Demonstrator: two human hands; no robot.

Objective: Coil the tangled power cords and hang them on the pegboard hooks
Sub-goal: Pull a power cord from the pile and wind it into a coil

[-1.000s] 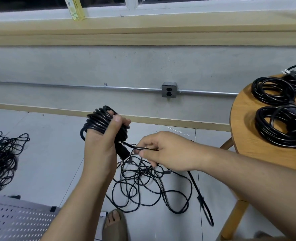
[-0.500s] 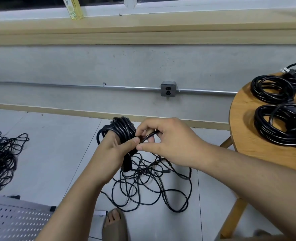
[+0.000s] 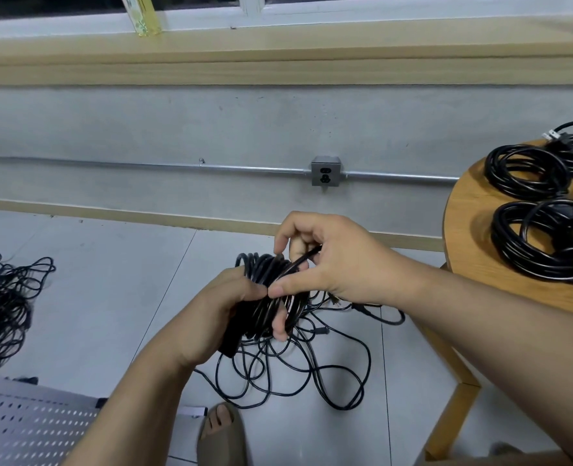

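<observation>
Black cord coil (image 3: 267, 299) in fisted left hand (image 3: 216, 319), one strand (image 3: 302, 260) pinched above by right hand (image 3: 340, 264).

Glossy black plastic-sheathed cords (image 3: 271, 287) over smooth grey floor tiles (image 3: 93, 297); matt wooden table (image 3: 463, 230), metal conduit (image 3: 144, 165), perforated metal pegboard (image 3: 26, 428).

A grey outlet box (image 3: 325, 171) is mounted on metal conduit (image 3: 144, 165) at twelve o'clock, a round wooden surface (image 3: 473, 237) at three.
</observation>
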